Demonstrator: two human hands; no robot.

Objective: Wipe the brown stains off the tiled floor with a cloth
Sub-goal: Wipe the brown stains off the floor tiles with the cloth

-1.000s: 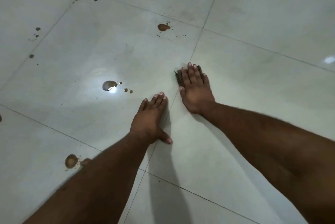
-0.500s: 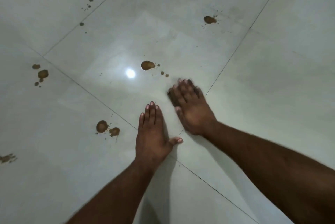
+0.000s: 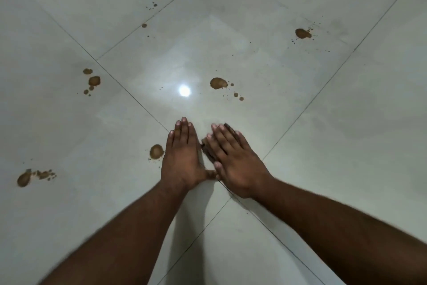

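Head view: both hands are seen flat on the tiled floor [image 3: 300, 123], side by side near the middle of the frame. The left hand [image 3: 182, 157] is laid palm down, its fingers [image 3: 183, 130] held straight and close together, nothing gripped beneath them, its thumb stretched out toward the other hand. The right hand [image 3: 233, 162] is pressed down on a dark cloth [image 3: 208, 148], fingers straight and slightly spread; only a thin dark edge of the cloth is shown, peeking out at the fingertips and along the index-finger side, and the rest is covered by the palm. Some blur is noted around the right fingertips. The two hands are set just beside each other, thumbs almost meeting over a grout line.

Brown stains are scattered all round. A round stain [image 3: 156, 152] is found just left of the left hand, nearly touching it. A larger stain [image 3: 218, 83] with a trail of small drops is seen ahead of the hands, beside a bright reflected light spot [image 3: 184, 90]. A cluster of stains [image 3: 93, 81] is marked out to the left, a smeared stain [image 3: 24, 178] at the far left edge, and another stain [image 3: 302, 33] off to the upper right. More specks are spotted along the top of the frame.
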